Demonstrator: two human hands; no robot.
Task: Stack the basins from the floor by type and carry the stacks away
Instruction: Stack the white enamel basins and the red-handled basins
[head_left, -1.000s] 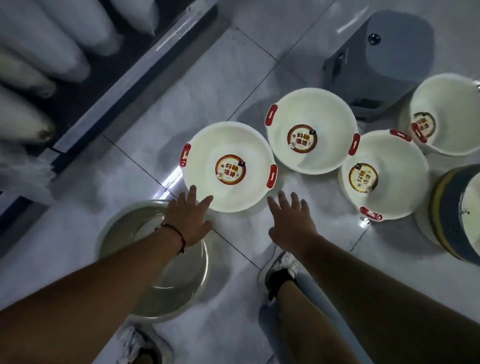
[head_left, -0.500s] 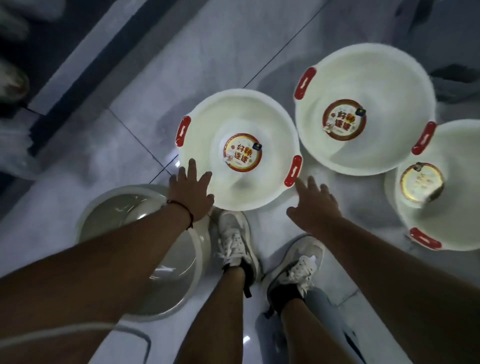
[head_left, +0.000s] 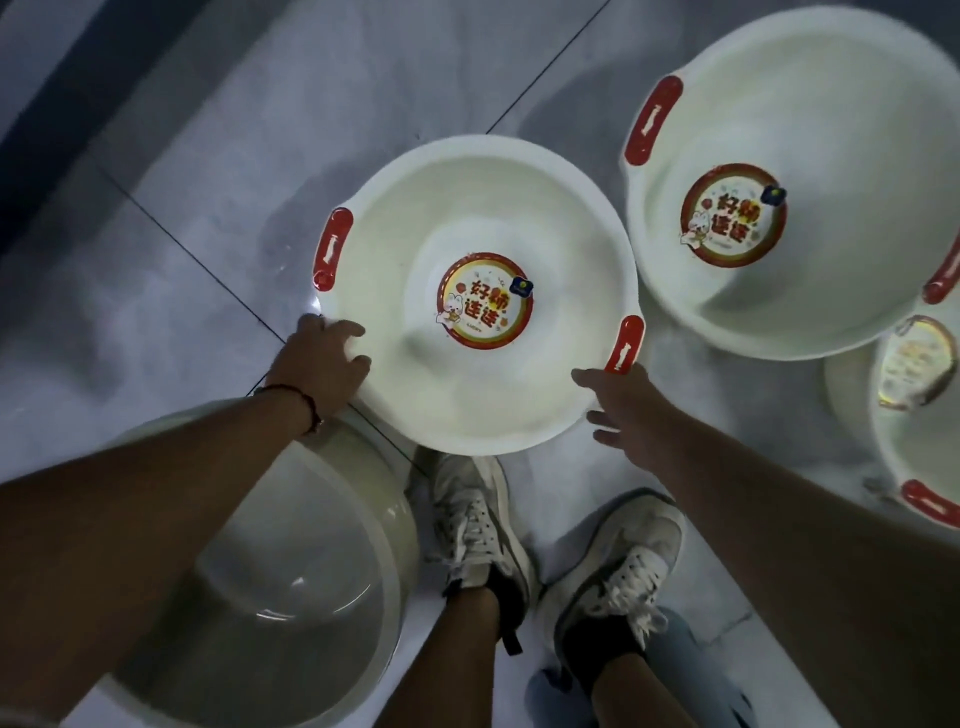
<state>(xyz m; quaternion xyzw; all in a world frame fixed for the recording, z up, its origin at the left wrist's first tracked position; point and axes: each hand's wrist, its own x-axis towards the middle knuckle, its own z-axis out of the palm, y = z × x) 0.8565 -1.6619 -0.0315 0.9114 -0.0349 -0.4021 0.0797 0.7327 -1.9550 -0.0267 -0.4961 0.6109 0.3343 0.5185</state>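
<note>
1. Right in front of the person's shoes (head_left: 483, 525), the nearest white basin (head_left: 467, 395) sits on the tiled floor (head_left: 208, 182). This basin serves as the landmark for everything else.
2. At its near-left rim the left hand (head_left: 324, 358) has its fingers curled over the edge and gripping it.
3. At its near-right rim, just below the red handle (head_left: 625, 344), the right hand (head_left: 626, 410) is open with fingers spread. Whether it touches the rim cannot be told.
4. The step looks like lifting this basin with both hands, so the right hand should close on the rim beside the handle before any lift.
5. Lifting it level would stop it from tipping out of the one-sided grip.
6. To its upper right lies a matching basin (head_left: 831, 291) with the same label, probably the one to nest it into.
7. To its lower left stands a plain grey basin (head_left: 363, 519), a different type that belongs in another stack.
</note>
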